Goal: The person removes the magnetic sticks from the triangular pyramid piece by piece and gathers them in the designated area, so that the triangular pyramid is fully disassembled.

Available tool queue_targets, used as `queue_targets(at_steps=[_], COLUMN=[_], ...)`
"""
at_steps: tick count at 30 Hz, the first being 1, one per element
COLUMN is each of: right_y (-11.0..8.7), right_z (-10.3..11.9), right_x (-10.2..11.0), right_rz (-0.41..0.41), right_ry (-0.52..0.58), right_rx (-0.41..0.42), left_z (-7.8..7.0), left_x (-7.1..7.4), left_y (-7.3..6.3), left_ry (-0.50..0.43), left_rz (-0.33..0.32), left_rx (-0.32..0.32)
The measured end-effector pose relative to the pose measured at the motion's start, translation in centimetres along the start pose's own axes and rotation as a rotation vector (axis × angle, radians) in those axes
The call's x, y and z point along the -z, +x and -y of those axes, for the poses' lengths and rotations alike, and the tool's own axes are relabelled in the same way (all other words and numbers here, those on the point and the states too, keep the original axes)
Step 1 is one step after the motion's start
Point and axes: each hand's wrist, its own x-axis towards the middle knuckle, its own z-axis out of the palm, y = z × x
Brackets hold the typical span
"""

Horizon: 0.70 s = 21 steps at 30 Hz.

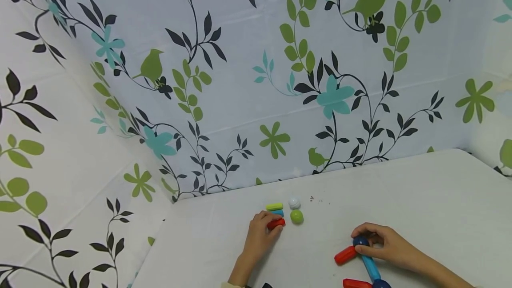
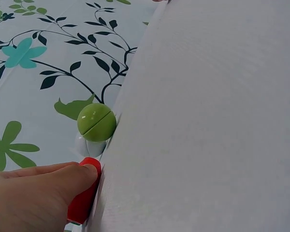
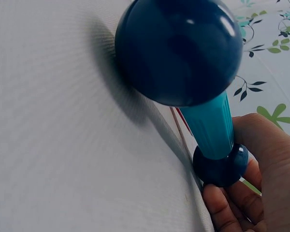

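Note:
My left hand (image 1: pixel 257 236) pinches a short red rod (image 1: pixel 277 223) lying on the table; thumb and finger cover part of it. Just beyond it lie a blue rod (image 1: pixel 278 213), partly hidden, and a yellow-green rod (image 1: pixel 274 206). To their right are a green ball (image 1: pixel 297 217) and a white ball (image 1: pixel 294 203). My right hand (image 1: pixel 394 247) grips a dark blue ball (image 3: pixel 220 166) between thumb and fingers. A light blue rod (image 3: pixel 210 128) joins that ball to a second dark blue ball (image 3: pixel 179 53). One red rod (image 1: pixel 345 255) reaches left from the gripped ball.
Another red rod (image 1: pixel 357 283) meets the second ball at the frame's bottom edge, where the view cuts them off. Both hands are over a white table (image 1: pixel 216 230). Patterned cloth with leaves and birds (image 1: pixel 240 101) hangs behind and to the sides.

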Motion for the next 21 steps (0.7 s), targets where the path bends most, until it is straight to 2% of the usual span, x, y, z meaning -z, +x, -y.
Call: queue_targets(at_steps=[10,14,21], right_y=[0.0,0.0,0.0], right_z=[0.0,0.1,0.0], right_x=[-0.1,0.0,0.0], right_rz=[0.003,0.007,0.005], right_ry=[-0.002,-0.005,-0.011], right_rx=[0.014,-0.001,-0.003], left_z=[-0.7,-1.4,-2.0], left_x=[0.4,0.5,0.2], left_y=[-0.4,-0.5,-0.9], left_ry=[-0.027,-0.043,-0.051], left_rz=[-0.001,0.013,-0.019], left_rx=[0.023,0.009,-0.119])
